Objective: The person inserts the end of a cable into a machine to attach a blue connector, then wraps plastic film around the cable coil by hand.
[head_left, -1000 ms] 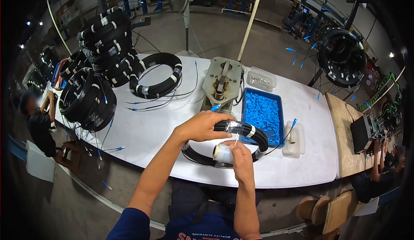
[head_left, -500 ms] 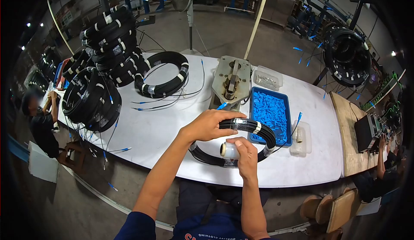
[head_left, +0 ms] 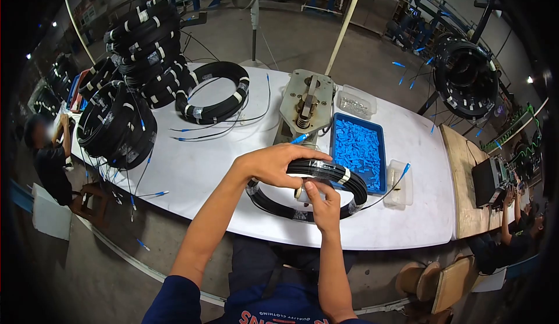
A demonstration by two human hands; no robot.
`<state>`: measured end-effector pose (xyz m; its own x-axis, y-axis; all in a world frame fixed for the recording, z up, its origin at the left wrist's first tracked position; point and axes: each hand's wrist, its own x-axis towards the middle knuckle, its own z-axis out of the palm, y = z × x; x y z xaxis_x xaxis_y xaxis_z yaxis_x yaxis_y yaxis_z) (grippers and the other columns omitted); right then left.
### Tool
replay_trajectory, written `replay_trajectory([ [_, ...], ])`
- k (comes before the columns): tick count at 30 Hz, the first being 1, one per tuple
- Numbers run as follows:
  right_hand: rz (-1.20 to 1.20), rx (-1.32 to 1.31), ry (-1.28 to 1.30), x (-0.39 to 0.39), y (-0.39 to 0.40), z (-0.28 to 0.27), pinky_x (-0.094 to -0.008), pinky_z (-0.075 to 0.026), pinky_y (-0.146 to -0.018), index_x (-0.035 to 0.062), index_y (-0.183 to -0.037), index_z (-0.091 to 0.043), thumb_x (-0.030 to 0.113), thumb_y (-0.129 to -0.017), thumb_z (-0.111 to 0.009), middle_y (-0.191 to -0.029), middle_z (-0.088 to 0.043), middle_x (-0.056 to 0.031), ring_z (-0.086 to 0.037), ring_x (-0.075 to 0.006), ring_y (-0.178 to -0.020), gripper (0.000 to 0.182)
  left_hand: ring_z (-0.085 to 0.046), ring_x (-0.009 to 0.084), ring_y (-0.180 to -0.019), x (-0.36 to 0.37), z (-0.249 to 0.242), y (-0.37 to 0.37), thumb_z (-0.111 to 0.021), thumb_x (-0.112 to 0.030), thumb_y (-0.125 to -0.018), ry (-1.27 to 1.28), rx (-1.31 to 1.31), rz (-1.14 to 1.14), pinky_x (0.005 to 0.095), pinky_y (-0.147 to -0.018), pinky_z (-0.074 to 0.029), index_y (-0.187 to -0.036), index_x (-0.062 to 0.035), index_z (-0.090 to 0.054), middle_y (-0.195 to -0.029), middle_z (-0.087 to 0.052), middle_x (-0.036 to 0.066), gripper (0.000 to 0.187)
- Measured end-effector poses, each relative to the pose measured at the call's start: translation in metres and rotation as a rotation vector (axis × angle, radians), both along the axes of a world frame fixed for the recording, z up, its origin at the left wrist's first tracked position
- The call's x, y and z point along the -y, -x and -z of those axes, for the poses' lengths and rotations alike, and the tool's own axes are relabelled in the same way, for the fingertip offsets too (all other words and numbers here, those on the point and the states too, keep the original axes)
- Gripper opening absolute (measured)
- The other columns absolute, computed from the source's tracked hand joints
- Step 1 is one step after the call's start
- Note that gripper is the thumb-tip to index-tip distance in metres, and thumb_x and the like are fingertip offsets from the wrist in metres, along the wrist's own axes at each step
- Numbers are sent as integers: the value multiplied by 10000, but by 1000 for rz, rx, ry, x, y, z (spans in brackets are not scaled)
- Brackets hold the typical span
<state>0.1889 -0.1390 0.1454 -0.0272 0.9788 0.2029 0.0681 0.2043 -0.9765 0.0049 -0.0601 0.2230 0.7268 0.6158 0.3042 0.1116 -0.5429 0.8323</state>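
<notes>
Black cable coil point(head_left: 326, 190) lies near the front edge of the white bench point(head_left: 204, 172), lifted slightly at its far arc, bound at intervals with clear and white tape wraps. It looks light for its bulk, springy rather than stiff, and likely to splay if a wrap slips, so the best hold is probably around the full bundle close to a taped spot, where the turns stay together.

At the bench's left edge sit stacked black coils point(head_left: 125, 85), with one more coil point(head_left: 212, 94) lying flat nearer the middle. Left hand point(head_left: 273, 164) is curled over the top arc of the cable coil, fingers closed around the bundle and gripping it. Right hand point(head_left: 320, 204) is just beneath, inside the ring, fingers pinched narrow around a small roll of clear tape point(head_left: 303, 193) held against the coil.

Behind them stands a metal winding fixture point(head_left: 305, 102); to its right a blue tray of blue connectors point(head_left: 356, 152), then a clear plastic box point(head_left: 399, 184) toward the bench's right edge.
</notes>
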Motion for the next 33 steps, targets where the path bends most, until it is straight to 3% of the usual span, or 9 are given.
replay_trajectory([
  [2,-23,-50,68,1,0,4,-273,-505,-791,-49,-1024,-703,155,-955,-646,-969,-708,-98,-632,-140,-873,222,-650,302,-1000,5,-7,-2,-791,-312,-730,-192,-134,-72,388,-935,-490,-1307,-48,-591,-1104,-686,132,666],
  [3,-52,-84,56,-2,-2,13,-263,-514,-744,-49,-1031,-703,108,-950,-635,-952,-707,-88,-636,-130,-824,190,-652,334,-951,10,-14,-7,-776,-347,-747,-310,-151,-144,404,-883,-510,-1243,-25,-608,-1062,-681,151,615],
  [6,-122,-94,64,-9,-5,24,-252,-511,-721,-48,-1030,-699,70,-942,-621,-922,-704,-75,-634,-116,-800,167,-651,357,-949,20,-29,-24,-763,-359,-767,-271,-394,-252,419,-826,-522,-1135,-17,-633,-1051,-672,176,519],
  [7,-118,-95,65,-9,-5,24,-252,-511,-721,-48,-1030,-699,70,-942,-621,-922,-704,-75,-634,-116,-800,167,-655,370,-911,19,-17,-27,-752,-370,-781,-382,-383,-285,432,-776,-524,-1036,-9,-640,-986,-675,184,455],
  [13,-130,12,-72,-13,-10,26,-260,-515,-707,-35,-1037,-688,37,-921,-630,-894,-693,-46,-628,-109,-782,148,-674,354,-776,8,-15,-31,-770,-376,-763,-221,-475,-224,425,-710,-520,-968,-7,-646,-827,-691,166,440],
  [17,-206,-1,-10,-18,-15,18,-280,-517,-783,-12,-1007,-718,95,-908,-676,-897,-708,-57,-649,-125,-862,152,-675,324,-719,8,-30,-30,-790,-394,-739,-114,-472,-134,409,-676,-512,-901,-21,-668,-766,-692,157,425],
  [19,-276,-11,81,-19,-20,21,-291,-523,-822,-12,-1045,-708,125,-873,-750,-964,-708,-62,-645,-124,-906,224,-672,326,-713,4,-20,-32,-790,-400,-738,-149,-450,-145,408,-669,-508,-879,-20,-670,-752,-686,159,423],
  [23,-280,-83,-52,-15,-20,24,-291,-512,-868,-42,-1138,-653,110,-840,-785,-1059,-687,-73,-633,-122,-968,359,-662,337,-686,2,-19,-35,-788,-428,-748,-203,-477,-197,417,-653,-499,-816,-10,-655,-702,-664,174,444],
  [33,-231,40,-12,-16,-20,23,-306,-500,-872,-32,-1112,-651,166,-809,-800,-1051,-680,-85,-635,-164,-963,391,-644,400,-710,4,-17,-35,-784,-476,-752,-269,-481,-249,451,-674,-495,-785,10,-630,-671,-641,194,511],
])
